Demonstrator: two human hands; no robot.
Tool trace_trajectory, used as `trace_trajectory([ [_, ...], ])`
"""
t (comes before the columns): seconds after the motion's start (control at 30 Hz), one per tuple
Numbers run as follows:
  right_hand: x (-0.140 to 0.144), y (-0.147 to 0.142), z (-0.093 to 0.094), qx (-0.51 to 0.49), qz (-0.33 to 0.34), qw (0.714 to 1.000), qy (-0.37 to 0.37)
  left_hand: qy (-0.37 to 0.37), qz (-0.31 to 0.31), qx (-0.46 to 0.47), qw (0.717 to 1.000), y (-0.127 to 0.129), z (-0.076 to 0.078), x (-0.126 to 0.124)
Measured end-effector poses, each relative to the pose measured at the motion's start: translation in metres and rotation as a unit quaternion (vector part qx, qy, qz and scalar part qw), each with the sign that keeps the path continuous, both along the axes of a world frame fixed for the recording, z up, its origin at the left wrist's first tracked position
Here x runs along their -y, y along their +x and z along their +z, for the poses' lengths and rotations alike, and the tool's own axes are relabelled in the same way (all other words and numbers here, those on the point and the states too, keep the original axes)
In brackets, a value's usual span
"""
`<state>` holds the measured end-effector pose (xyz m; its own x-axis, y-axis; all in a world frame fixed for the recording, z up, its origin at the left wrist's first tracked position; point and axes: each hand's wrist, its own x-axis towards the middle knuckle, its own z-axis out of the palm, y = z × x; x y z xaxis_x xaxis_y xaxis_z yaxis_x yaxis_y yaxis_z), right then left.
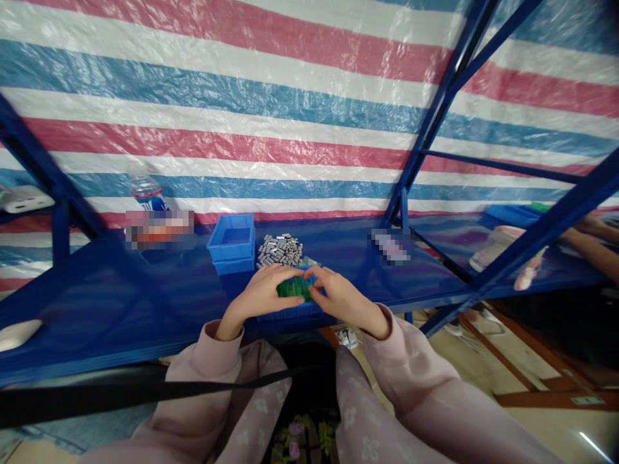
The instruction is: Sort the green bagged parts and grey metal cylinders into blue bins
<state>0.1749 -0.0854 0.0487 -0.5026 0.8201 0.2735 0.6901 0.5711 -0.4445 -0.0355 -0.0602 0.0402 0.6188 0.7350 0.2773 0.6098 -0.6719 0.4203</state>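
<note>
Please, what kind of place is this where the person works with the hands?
Probably a small assembly workshop bench: a blue metal rack shelf backed by a striped tarpaulin, with blue parts bins and a heap of small grey metal pieces. Both hands hold a green part.

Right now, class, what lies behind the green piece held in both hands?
Behind the green piece, a pile of small grey metal parts beside an open blue bin. The left hand and right hand cover the tray beneath.

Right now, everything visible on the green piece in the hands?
The green piece is small, flat-looking and bright green, possibly plastic; detail is too blurred to read. Both hands pinch it, left hand on its left end, right hand on its right, fingers covering its edges. It is held above a blue tray at the blue table's near edge.
</note>
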Motion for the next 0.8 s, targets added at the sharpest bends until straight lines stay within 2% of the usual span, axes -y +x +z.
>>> trace_trajectory([
  [0.17,0.0,0.005,0.003,-0.045,0.072,0.996,-0.04,-0.003,-0.017,-0.011,1.0,0.0,0.003,0.0],
  [0.37,-0.009,0.017,0.014,-0.097,0.077,0.988,-0.096,-0.012,-0.039,-0.026,0.999,0.0,0.008,0.002],
  [0.47,-0.028,0.022,0.013,-0.144,0.034,0.988,-0.032,-0.014,-0.03,-0.022,0.999,0.0,0.008,0.003],
  [0.57,-0.051,0.023,0.002,-0.12,-0.082,0.989,0.039,-0.016,-0.024,-0.016,0.999,0.0,0.007,0.003],
  [0.63,-0.062,0.021,-0.009,-0.043,-0.127,0.991,0.019,-0.016,-0.026,-0.013,0.999,0.0,0.007,0.003],
  [0.7,-0.067,0.018,-0.021,0.021,-0.127,0.991,-0.022,-0.015,-0.027,-0.01,0.999,0.001,0.007,0.004],
  [0.8,-0.066,0.013,-0.031,0.045,-0.122,0.99,-0.051,-0.013,-0.026,-0.007,1.0,0.001,0.008,0.004],
])
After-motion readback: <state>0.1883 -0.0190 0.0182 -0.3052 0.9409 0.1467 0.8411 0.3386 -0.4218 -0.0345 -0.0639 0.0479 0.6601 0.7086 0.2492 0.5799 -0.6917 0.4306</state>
